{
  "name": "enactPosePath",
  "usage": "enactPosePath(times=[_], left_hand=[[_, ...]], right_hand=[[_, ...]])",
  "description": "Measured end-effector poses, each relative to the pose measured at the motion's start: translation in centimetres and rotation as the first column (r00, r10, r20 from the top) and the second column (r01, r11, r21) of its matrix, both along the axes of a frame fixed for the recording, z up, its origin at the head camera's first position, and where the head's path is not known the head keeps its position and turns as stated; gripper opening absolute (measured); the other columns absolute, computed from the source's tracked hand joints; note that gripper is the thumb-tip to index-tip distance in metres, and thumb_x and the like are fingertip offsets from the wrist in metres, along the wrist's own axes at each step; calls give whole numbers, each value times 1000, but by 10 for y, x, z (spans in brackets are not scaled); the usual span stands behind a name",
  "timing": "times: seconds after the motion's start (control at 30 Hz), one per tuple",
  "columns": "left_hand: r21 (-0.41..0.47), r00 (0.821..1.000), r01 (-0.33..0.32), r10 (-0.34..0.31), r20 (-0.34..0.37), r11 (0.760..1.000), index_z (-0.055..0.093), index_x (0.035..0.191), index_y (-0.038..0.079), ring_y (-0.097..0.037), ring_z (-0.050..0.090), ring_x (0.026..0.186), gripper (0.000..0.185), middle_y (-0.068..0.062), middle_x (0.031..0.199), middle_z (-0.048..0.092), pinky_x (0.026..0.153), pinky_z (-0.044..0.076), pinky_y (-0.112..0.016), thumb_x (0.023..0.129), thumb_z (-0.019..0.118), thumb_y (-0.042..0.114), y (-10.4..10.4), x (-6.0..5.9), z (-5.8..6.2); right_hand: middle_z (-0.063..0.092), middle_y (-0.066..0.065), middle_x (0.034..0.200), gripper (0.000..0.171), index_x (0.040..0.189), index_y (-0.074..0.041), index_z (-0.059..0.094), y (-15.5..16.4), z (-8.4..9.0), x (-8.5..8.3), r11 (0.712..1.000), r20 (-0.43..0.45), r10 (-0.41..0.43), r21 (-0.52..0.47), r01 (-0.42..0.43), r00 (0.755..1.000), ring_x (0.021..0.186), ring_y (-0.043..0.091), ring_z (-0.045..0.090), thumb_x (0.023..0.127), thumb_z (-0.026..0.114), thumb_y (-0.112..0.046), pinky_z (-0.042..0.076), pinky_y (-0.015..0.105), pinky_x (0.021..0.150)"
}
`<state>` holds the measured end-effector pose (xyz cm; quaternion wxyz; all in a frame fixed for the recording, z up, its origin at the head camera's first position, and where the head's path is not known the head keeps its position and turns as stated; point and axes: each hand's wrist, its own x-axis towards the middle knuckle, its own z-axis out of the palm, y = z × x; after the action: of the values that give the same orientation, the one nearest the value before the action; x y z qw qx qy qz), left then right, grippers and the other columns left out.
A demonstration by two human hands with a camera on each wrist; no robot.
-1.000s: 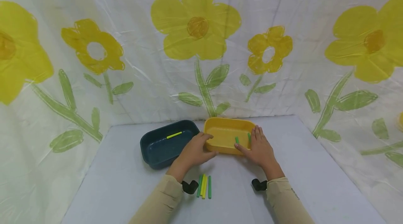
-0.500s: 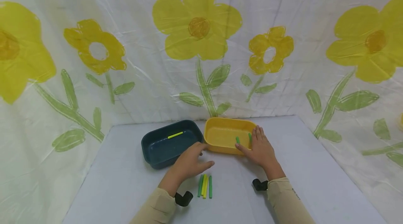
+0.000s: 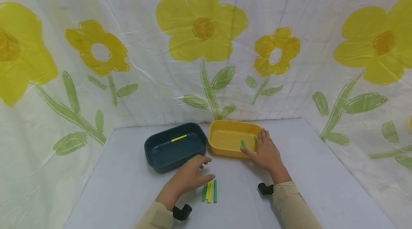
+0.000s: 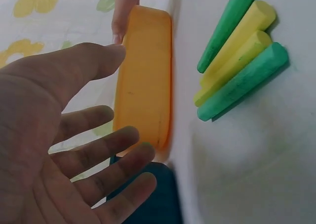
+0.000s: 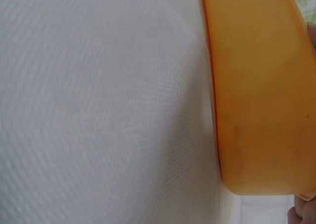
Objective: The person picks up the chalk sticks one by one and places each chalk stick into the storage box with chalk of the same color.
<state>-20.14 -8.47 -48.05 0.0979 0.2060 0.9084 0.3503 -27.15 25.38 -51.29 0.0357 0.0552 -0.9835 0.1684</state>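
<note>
My left hand [image 3: 186, 177] hovers just behind several chalk sticks on the table, fingers spread and holding nothing. Those are two green chalk sticks [image 4: 244, 82] and two yellow chalk sticks [image 4: 239, 41], lying side by side. My right hand [image 3: 269, 154] rests against the right end of a yellow basin [image 3: 222, 151], its fingers straight along that side and its thumb at the front rim. Inside the basin are two green chalk sticks [image 3: 243, 143]. Left of it stands a dark blue basin [image 3: 164, 154], with one yellow chalk stick [image 3: 178, 138] in it.
Both basins stand at the back of the white table [image 3: 112, 193], their near corners almost touching. Behind them hangs a white cloth [image 3: 154, 93] printed with yellow flowers. Dark wrist cameras [image 3: 182, 212] sit below both hands.
My left hand has drawn back from between the basins, moving toward me and slightly left, to the chalk sticks on the table. My right hand has stayed at the yellow basin.
</note>
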Motion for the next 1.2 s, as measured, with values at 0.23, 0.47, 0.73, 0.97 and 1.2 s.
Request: enactPosePath(times=[0.23,0.47,0.73,0.97,1.2], left_hand=[[-26,998,58,-58,-22,998,65,141,14,-23,66,123,61,-3,135,68,103,57,-47,94,79,49,-9,6,-6],[-47,998,70,-70,11,996,65,142,15,-22,64,126,62,-1,138,68,109,55,-49,93,80,49,-14,11,-9],[-57,994,78,-73,86,995,64,145,16,-22,61,132,65,0,142,66,115,50,-51,92,81,50,-17,16,-11],[-86,994,89,-84,67,992,65,144,16,-24,58,138,70,0,145,65,119,47,-52,88,84,53,-19,18,-15],[-92,993,110,-105,57,990,66,141,17,-23,59,134,74,3,139,66,117,47,-52,81,89,54,-23,19,-19]], right_hand=[[3,29,176,128,165,11,8,-1,1,0,1000,-9,2,2,-2,1000,165,44,3,93,44,-88,20,61,131],[4,29,176,127,165,12,9,0,2,-1,1000,-7,2,2,-2,1000,165,45,4,93,45,-87,19,62,131],[4,29,176,128,165,11,9,0,1,-1,1000,-6,1,4,-1,1000,165,45,4,93,44,-88,20,62,131],[5,29,176,126,164,13,11,-2,3,0,1000,-26,4,-2,-4,1000,165,45,4,94,46,-86,19,61,131],[5,30,176,126,164,13,12,-1,1,0,1000,-23,2,3,-2,1000,165,46,5,94,46,-85,20,61,131]])
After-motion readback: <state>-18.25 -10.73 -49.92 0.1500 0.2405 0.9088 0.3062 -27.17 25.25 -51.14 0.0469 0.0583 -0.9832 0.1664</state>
